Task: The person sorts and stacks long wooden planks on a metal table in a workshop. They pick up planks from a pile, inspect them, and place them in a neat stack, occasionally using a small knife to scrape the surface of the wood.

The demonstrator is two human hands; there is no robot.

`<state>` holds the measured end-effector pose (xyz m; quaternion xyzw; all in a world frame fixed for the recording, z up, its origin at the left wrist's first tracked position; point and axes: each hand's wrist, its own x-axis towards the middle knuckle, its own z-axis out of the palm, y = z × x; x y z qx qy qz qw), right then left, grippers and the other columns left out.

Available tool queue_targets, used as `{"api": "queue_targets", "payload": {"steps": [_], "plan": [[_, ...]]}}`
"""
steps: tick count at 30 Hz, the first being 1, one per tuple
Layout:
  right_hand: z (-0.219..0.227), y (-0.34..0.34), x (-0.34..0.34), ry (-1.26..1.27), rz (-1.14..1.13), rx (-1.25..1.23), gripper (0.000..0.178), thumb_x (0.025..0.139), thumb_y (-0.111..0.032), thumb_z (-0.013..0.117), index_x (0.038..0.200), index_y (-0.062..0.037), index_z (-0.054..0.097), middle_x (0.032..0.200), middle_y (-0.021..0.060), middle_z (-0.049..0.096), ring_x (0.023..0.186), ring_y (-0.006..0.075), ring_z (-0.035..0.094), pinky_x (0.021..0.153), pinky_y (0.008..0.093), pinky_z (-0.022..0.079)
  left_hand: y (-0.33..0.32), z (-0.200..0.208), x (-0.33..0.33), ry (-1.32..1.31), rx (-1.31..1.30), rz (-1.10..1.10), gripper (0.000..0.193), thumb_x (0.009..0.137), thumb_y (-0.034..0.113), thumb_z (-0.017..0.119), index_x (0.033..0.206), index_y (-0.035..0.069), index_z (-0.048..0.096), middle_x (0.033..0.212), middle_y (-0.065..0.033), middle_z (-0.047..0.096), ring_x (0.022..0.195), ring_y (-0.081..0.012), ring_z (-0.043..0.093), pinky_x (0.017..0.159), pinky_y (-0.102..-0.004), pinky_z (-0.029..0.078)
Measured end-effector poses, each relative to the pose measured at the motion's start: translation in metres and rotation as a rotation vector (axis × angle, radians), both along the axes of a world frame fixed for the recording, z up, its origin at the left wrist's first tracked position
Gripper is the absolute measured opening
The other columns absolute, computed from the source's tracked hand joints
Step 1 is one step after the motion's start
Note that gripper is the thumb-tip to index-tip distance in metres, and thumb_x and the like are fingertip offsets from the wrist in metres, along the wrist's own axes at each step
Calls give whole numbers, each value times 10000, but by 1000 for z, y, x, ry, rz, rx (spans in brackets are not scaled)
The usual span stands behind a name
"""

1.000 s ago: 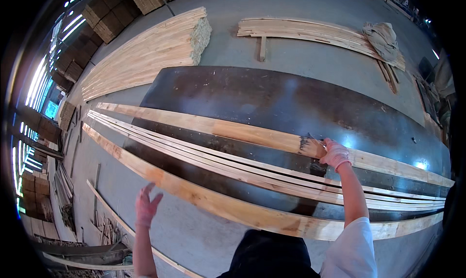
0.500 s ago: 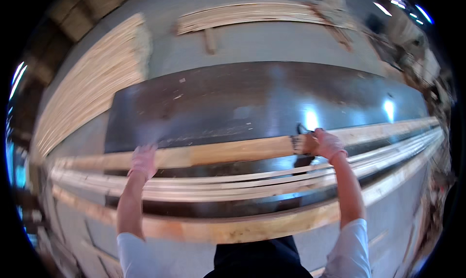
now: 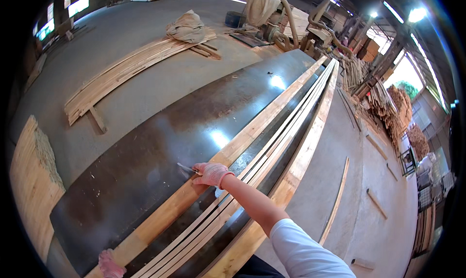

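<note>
A long wooden plank (image 3: 252, 132) lies on the dark worktop (image 3: 145, 151), its long axis running from the lower left of the frame up toward the upper right. The right hand (image 3: 211, 173), gloved, presses on the plank near mid-length, closed on a small metal tool (image 3: 186, 168). The left hand (image 3: 110, 264), also gloved, rests flat and open on the plank's near end at the lower left, well apart from the right.

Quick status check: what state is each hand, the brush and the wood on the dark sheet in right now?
right hand: gloved, closed on the brush, over the wide plank
brush: held, at the plank's edge
left hand: gloved, resting on the plank's near end
wide plank: lying flat
thin strips: lying alongside it
dark sheet: flat, glossy
</note>
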<state>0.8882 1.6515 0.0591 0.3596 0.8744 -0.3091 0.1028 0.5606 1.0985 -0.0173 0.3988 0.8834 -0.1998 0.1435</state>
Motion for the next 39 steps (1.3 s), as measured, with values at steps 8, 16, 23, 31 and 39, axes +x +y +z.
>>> {"api": "queue_targets", "payload": {"steps": [8, 16, 23, 31, 39], "plan": [[44, -11, 20, 211, -165, -79, 643, 899, -468, 722, 1433, -146, 564, 1280, 137, 700, 1201, 320, 656, 1020, 413, 500, -11, 70, 8, -115, 33, -49, 1092, 502, 412, 950, 1408, 45, 464, 1407, -171, 511, 1395, -351, 442, 1192, -419, 367], [100, -111, 126, 796, -1092, -563, 413, 1057, -458, 499, 1211, -86, 592, 906, 60, 652, 479, 173, 568, 484, 360, 535, 13, 220, 34, -196, 286, -156, 913, 510, 303, 892, 1313, 51, 540, 1269, -185, 586, 1233, -374, 542, 1096, -427, 455], [71, -192, 122, 1002, -1021, -737, 302, 1063, -339, 519, 1100, -58, 623, 774, 36, 619, 547, 137, 554, 520, 305, 491, 16, 268, 43, -219, 278, -143, 914, 527, 288, 899, 1341, 73, 542, 1298, -173, 593, 1276, -369, 545, 1097, -423, 459], [69, -198, 60, 1107, -1076, -702, 322, 1065, -391, 522, 962, -99, 612, 651, -11, 517, 469, 96, 441, 409, 282, 374, 21, 293, 56, -277, 201, -58, 970, 564, 337, 890, 1405, 39, 509, 1387, -191, 566, 1348, -354, 517, 1148, -396, 426], [118, -342, 8, 455, 38, -23, 195, 1024, -309, 542, 1014, -120, 585, 816, 142, 621, 758, 356, 666, 694, 481, 541, 22, 293, 54, -279, 156, -67, 982, 608, 409, 892, 1430, 46, 495, 1410, -163, 557, 1353, -346, 513, 1134, -399, 435]]}}
